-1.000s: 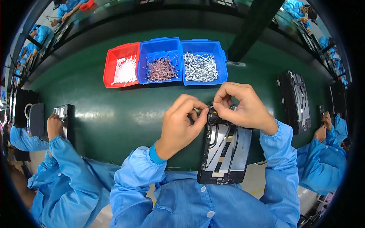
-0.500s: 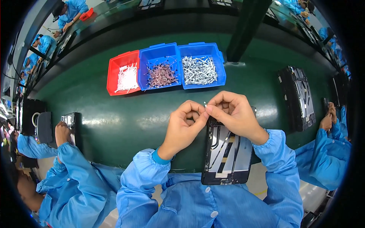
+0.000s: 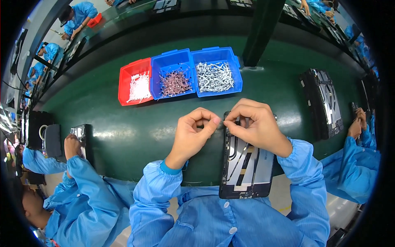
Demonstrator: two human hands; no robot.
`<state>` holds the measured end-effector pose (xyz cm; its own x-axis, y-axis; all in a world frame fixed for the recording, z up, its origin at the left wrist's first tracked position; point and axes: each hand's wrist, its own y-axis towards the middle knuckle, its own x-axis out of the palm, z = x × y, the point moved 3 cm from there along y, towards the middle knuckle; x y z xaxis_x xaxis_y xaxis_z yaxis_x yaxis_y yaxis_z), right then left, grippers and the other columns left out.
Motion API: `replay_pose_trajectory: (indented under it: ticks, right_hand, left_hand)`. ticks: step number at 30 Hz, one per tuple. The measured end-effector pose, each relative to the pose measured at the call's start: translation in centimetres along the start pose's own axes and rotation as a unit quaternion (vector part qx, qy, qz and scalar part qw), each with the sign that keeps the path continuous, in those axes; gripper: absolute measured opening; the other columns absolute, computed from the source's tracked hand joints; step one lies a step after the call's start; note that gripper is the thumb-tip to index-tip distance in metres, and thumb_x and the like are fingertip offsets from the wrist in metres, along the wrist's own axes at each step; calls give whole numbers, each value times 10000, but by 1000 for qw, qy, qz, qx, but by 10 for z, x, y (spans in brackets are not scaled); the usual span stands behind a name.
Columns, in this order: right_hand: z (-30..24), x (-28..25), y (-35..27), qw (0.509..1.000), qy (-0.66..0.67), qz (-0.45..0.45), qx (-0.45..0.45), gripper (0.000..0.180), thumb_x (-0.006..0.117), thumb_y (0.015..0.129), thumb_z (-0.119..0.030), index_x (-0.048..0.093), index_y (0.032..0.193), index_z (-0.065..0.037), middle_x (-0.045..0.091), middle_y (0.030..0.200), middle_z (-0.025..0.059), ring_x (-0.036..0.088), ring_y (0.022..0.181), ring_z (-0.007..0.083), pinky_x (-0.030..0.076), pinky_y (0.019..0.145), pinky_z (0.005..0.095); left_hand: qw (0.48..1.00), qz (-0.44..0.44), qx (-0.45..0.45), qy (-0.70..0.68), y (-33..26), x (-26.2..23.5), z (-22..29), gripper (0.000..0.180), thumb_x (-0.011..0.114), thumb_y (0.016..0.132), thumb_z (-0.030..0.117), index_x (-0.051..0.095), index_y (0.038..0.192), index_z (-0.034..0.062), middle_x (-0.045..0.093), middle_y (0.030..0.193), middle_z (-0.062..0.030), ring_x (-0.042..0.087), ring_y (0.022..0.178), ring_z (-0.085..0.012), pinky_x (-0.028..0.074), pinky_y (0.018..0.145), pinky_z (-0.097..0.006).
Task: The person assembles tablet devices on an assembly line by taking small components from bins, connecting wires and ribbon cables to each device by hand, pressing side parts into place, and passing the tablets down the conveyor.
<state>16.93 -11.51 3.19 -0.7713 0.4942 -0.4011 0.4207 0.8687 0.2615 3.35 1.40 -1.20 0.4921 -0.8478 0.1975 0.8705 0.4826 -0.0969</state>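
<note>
An opened tablet [image 3: 245, 171] with a black frame and bared grey inside lies at the table's front edge, its lower end jutting past it. Over its upper left corner my right hand [image 3: 256, 126] pinches thumb and forefinger together; whatever is between them is too small to make out. My left hand [image 3: 191, 133] is just left of the tablet, thumb and forefinger pressed together close to the right fingertips, with a small gap between the hands. What the left fingertips hold, if anything, cannot be made out.
Beyond my hands stand a red bin [image 3: 124, 84] of white strips, a blue bin [image 3: 158, 61] of thin reddish cables and another blue bin [image 3: 236, 74] of silvery strips. A tablet stack [image 3: 325, 105] sits right. A dark post [image 3: 263, 37] rises behind. Co-workers sit on both sides.
My left hand has drawn a little left, away from the right fingertips. The small pale strip that showed between both hands no longer shows plainly. The right hand stays over the tablet's top.
</note>
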Motion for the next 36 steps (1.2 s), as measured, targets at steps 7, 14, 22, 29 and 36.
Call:
replay_pose_trajectory:
  ticks: [7,14,22,29,36]
  right_hand:
    - [-18,-5,-8,966,-161,7,-201,170,771,723,17,738,875,-49,645,828,69,603,653,150,471,537,255]
    - [-15,-33,-35,988,-20,104,-110,107,739,797,28,690,881,-18,629,791,43,568,605,78,415,492,211]
    - [30,-56,-68,955,224,118,151,80,665,915,-17,637,961,41,662,808,42,551,589,16,400,483,169]
    - [51,-43,-110,939,252,220,76,73,640,929,6,569,921,19,610,777,24,532,587,21,401,488,174]
    - [54,-39,-120,925,260,271,64,64,616,943,10,559,917,13,617,748,25,511,571,19,399,480,180]
  left_hand:
    - [991,-65,-107,-42,-1,0,-1,149,612,974,181,613,941,36,552,689,13,465,549,-31,343,452,-191]
    - [878,310,279,236,18,-91,51,88,558,993,103,606,934,58,513,641,48,452,522,-21,324,450,-206]
    - [722,290,183,601,-14,-82,61,183,651,931,157,713,902,-13,633,670,-166,632,563,-171,453,516,-338]
    - [960,-90,-117,238,-76,33,-5,723,736,907,279,395,1426,-93,616,1130,-172,629,701,-138,499,571,-276]
    - [921,-150,-359,-5,-40,70,-19,446,690,938,295,593,1232,-26,636,871,-12,580,650,-74,461,524,-246]
